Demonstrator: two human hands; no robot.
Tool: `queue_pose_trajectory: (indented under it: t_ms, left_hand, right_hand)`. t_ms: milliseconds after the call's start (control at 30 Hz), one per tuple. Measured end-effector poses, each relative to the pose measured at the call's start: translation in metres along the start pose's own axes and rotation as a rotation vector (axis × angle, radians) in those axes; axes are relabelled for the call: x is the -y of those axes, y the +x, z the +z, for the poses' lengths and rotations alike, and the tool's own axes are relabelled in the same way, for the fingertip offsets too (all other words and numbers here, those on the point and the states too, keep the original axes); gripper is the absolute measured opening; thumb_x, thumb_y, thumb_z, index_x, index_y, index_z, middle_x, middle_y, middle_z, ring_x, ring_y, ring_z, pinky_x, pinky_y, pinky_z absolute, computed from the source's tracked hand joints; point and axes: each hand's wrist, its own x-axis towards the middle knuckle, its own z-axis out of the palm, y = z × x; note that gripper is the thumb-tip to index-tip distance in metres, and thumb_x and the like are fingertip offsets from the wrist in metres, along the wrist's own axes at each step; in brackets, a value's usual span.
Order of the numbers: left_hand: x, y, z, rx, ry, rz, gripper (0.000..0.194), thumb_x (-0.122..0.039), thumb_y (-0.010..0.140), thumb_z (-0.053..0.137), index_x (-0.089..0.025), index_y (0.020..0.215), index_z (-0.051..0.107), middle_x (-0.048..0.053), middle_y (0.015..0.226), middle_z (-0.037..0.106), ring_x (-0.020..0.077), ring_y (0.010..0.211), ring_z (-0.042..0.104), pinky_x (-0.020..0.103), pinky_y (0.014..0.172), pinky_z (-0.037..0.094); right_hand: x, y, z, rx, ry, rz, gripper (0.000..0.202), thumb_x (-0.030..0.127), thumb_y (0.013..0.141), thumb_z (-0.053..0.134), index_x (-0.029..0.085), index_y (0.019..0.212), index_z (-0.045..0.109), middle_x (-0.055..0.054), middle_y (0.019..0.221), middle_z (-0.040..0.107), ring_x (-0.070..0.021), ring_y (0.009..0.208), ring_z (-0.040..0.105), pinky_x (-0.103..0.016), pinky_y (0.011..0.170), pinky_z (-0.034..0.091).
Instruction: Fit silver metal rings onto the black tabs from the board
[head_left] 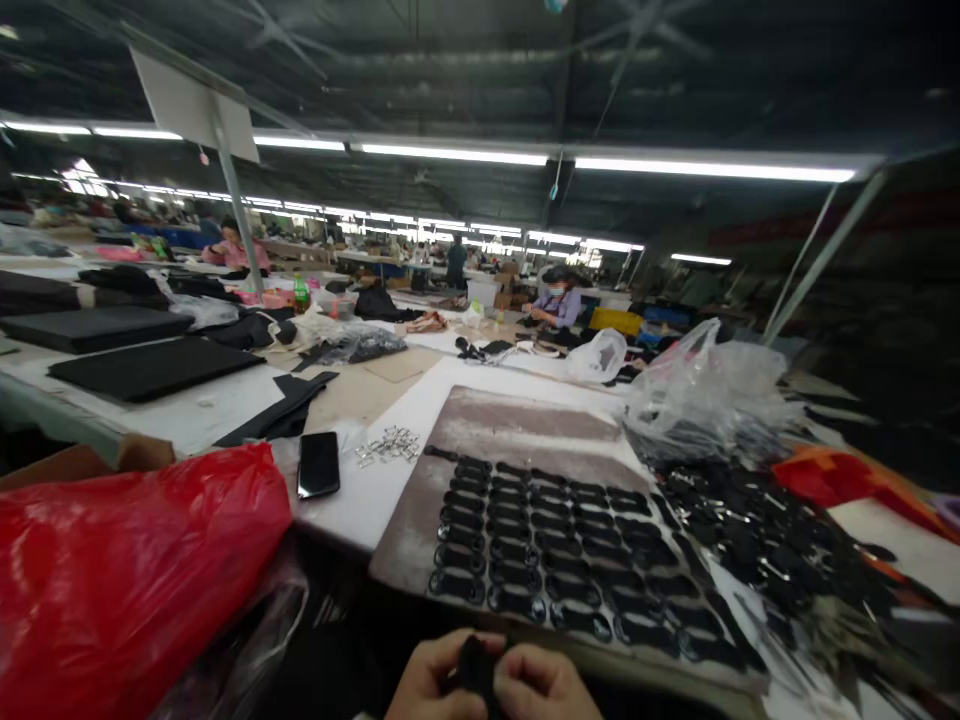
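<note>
My left hand [433, 680] and my right hand [546, 685] are close together at the bottom edge, just in front of the table. Both are closed, their fingers pinching a small black piece [474, 668] between them. That piece looks soft and folded; fingers cover much of it. Beyond my hands lies a brown board [409, 540] holding rows of black tabs with wide rounded ends [576, 590]. A small pile of silver metal buckles [390, 445] is left of the board's far part. On the right is a heap of black pieces with metal fittings [739, 530].
A black phone [319, 465] lies at the table's left edge, near a large red plastic bag [135, 580]. Clear plastic bags [705, 390] are piled at the right, by an orange-red cloth [847, 478]. A co-worker [556, 300] sits across the table. Dark flat sheets [154, 365] are at left.
</note>
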Motion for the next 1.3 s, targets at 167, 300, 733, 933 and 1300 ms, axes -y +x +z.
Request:
queue_pose_trajectory:
  t_ms: [167,300,733,933,1300]
  left_hand:
    - [0.009,-0.010,0.019,-0.015,-0.130,-0.092,0.052,-0.025,0.044,0.088,-0.019,0.094,0.075,0.006,0.081,0.069,0.0189,0.074,0.058,0.028,0.070,0.045]
    - [0.015,-0.015,0.027,0.019,-0.141,-0.131,0.048,-0.025,0.049,0.087,-0.018,0.094,0.074,0.005,0.080,0.066,0.0170,0.073,0.056,0.028,0.070,0.043]
    - [0.029,-0.029,0.041,-0.019,-0.095,-0.040,0.017,-0.022,0.060,0.081,-0.018,0.075,0.075,-0.001,0.068,0.052,0.0109,0.065,0.049,0.024,0.062,0.039]
    - [0.029,-0.028,0.041,-0.111,-0.128,-0.138,0.018,-0.016,0.059,0.081,-0.015,0.075,0.074,0.001,0.072,0.057,0.0111,0.068,0.052,0.022,0.062,0.040]
    - [0.023,-0.026,0.038,-0.168,-0.712,-0.467,0.044,-0.047,0.085,0.053,-0.007,0.101,0.063,0.012,0.095,0.063,0.0182,0.085,0.060,0.031,0.080,0.048]
  right_hand:
    - [0.029,-0.037,-0.002,-0.049,-0.077,-0.007,0.026,0.039,0.071,0.072,0.013,0.074,0.068,0.001,0.063,0.055,-0.0107,0.057,0.043,-0.022,0.053,0.032]
    - [0.030,-0.046,-0.008,-0.110,-0.070,0.014,0.020,0.031,0.068,0.071,0.014,0.063,0.061,0.004,0.056,0.049,-0.0097,0.054,0.039,-0.022,0.051,0.030]
    - [0.023,-0.059,-0.011,-0.049,-0.295,-0.043,0.014,0.029,0.077,0.063,0.017,0.081,0.066,0.000,0.069,0.060,-0.0142,0.063,0.053,-0.023,0.058,0.041]
    - [0.020,-0.064,-0.009,-0.057,-0.696,-0.337,0.027,0.026,0.084,0.063,0.025,0.111,0.066,-0.003,0.085,0.064,-0.0183,0.079,0.060,-0.028,0.072,0.046]
    - [0.001,-0.060,-0.022,-0.224,-0.767,-0.499,0.024,0.021,0.091,0.050,0.023,0.108,0.067,-0.007,0.093,0.065,-0.0200,0.084,0.062,-0.030,0.074,0.051]
